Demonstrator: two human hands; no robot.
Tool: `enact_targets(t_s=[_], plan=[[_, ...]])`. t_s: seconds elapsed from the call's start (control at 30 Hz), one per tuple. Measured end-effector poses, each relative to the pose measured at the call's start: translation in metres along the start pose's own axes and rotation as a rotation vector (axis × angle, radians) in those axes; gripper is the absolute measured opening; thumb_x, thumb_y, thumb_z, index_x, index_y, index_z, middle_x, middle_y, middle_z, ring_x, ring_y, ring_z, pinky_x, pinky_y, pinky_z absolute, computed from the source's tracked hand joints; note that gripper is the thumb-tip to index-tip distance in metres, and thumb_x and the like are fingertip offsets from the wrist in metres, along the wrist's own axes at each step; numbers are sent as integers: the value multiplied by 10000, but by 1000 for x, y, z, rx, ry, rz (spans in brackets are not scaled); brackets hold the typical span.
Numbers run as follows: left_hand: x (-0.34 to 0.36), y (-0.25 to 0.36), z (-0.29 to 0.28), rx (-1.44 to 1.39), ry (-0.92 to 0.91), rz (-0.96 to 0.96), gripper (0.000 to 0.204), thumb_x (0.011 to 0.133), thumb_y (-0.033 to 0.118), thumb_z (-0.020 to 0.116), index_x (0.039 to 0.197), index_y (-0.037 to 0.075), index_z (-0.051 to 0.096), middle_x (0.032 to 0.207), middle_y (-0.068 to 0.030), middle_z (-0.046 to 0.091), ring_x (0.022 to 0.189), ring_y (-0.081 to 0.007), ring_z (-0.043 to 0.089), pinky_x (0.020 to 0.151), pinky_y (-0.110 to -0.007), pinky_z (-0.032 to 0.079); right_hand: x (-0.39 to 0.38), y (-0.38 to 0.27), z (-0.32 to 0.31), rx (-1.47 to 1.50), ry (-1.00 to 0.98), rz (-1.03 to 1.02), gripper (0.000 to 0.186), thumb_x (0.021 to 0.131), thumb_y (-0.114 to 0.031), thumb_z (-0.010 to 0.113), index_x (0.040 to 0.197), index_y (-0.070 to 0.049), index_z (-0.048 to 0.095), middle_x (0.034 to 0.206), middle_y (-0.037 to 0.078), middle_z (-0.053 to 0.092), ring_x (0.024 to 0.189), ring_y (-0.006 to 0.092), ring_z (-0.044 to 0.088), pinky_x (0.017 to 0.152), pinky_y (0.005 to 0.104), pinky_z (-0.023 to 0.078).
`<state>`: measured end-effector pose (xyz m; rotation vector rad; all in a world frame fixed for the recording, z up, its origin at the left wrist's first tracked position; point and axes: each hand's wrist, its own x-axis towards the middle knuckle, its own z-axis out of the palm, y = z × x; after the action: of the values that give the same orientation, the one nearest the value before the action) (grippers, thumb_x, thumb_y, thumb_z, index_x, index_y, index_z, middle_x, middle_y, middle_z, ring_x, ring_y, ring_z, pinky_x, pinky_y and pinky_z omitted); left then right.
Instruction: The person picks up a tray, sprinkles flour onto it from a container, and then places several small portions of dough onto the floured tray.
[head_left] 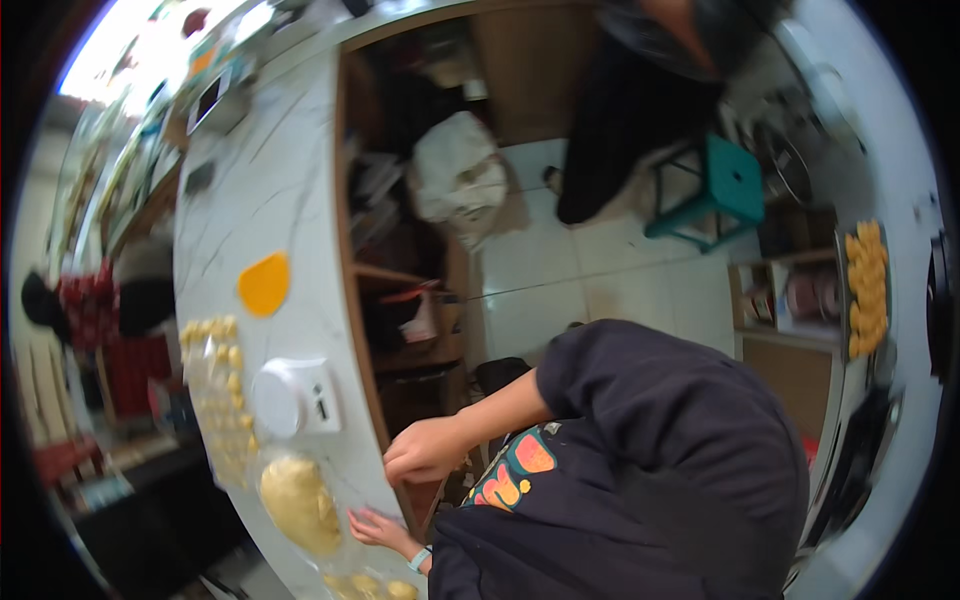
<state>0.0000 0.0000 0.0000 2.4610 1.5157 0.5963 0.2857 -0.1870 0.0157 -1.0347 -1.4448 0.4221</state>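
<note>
My left hand (pixel 378 530), with a pale band at its wrist, is at the counter's near edge beside a large yellow dough mass (pixel 300 505). Its fingers are stretched out and slightly apart, holding nothing, and a small gap separates them from the dough. The dough lies on clear plastic film. My right hand (pixel 428 450) is over the counter edge, near the white kitchen scale (pixel 297 397). Its fingers are bent and close together; anything inside them is hidden. Rows of small yellow dough pieces (pixel 233 385) lie on plastic beyond the scale.
An orange rounded scraper-like sheet (pixel 264 284) lies on the marbled counter (pixel 290 180). More dough pieces (pixel 368 585) sit at the bottom edge. Behind the counter are open shelves, a white sack (pixel 460 170), a green stool (pixel 715 190), another person (pixel 640 130) and a tray of yellow pieces (pixel 867 290).
</note>
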Motion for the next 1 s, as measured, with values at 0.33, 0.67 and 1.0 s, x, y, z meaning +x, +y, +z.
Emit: enact_targets(t_s=[0.33, 0.67, 1.0], plan=[[-42, 82, 56, 383, 320, 224, 331, 957, 294, 524, 1191, 61, 548, 1169, -144, 572, 1083, -340, 538, 926, -458, 407, -416, -37, -208, -544, 510, 1193, 308, 817, -132, 519, 1122, -148, 558, 964, 124, 646, 851, 316, 631, 715, 451, 498], [-70, 242, 181, 359, 233, 504, 353, 956, 317, 505, 1222, 85, 517, 1196, -149, 552, 1083, -370, 524, 894, -509, 405, -690, -45, -346, -1023, 1484, 1647, 348, 789, -235, 660, 1061, -42, 561, 1088, 163, 554, 1019, 346, 552, 839, 430, 475], [-64, 263, 216, 390, 208, 525, 377, 954, 341, 485, 1253, 110, 485, 1224, -153, 533, 1082, -401, 510, 862, -560, 404, -715, -33, -463, -1140, 1165, 1955, 673, 901, -520, 475, 1474, -248, 250, 1544, 53, 203, 1414, 257, 201, 1101, 574, 196]])
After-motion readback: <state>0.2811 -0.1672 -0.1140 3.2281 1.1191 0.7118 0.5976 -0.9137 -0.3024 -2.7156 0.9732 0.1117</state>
